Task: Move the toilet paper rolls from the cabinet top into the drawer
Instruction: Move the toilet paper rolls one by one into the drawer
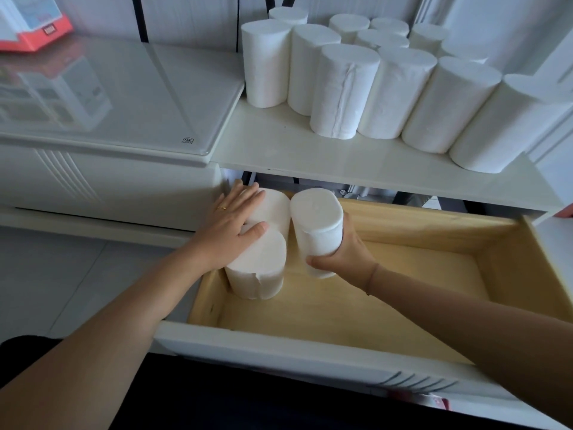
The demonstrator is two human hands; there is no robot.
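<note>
The right hand point(344, 248) has its grip closed around an upright toilet paper roll point(316, 231), fingers curled low on its side, thumb at the base. The roll sits inside the open wooden drawer point(387, 305), toward the 10 o'clock corner; whether it touches the drawer floor cannot be told. Just beside it at 9 o'clock stand two more rolls, a rear roll point(274, 207) and a front roll point(259, 268). The left hand point(235, 220) lies flat and open on their tops (fingers spread, gripping nothing). At 12 o'clock, on the cabinet top point(341, 156), the remaining rolls point(387, 88) stand clustered upright.
</note>
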